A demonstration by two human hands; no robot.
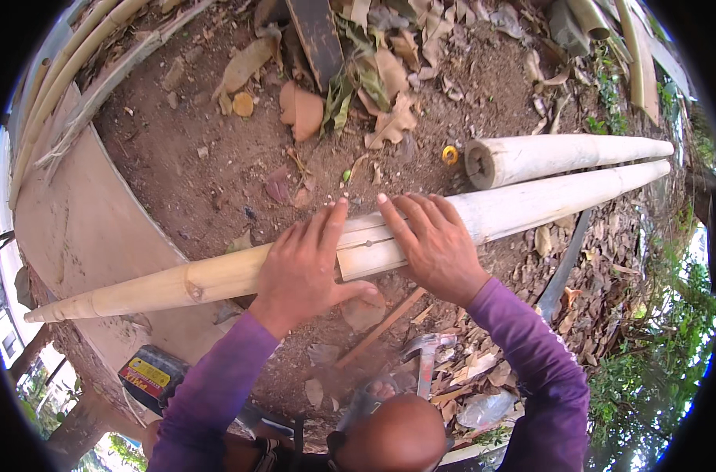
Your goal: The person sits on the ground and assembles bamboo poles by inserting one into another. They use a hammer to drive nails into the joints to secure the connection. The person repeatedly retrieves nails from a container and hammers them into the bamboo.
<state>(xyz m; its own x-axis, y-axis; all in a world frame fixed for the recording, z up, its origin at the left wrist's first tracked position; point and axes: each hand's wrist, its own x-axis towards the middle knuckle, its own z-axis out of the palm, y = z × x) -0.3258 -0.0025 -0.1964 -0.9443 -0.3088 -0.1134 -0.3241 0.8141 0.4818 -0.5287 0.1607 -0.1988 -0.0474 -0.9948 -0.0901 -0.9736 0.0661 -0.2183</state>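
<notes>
A long pale bamboo pole lies across the view from lower left to upper right, over bare earth. My left hand rests on top of it with fingers pressed flat, thumb hooked under the near side. My right hand lies flat on the pole just to the right, fingers pointing up-left. Between the two hands the pole shows a split strip along its length. Both sleeves are purple.
A second, shorter bamboo pole lies beyond the first at upper right. A claw hammer and a thin stick lie on the ground below my hands. A flat board sits at left. Dry leaves, a yellow tape roll.
</notes>
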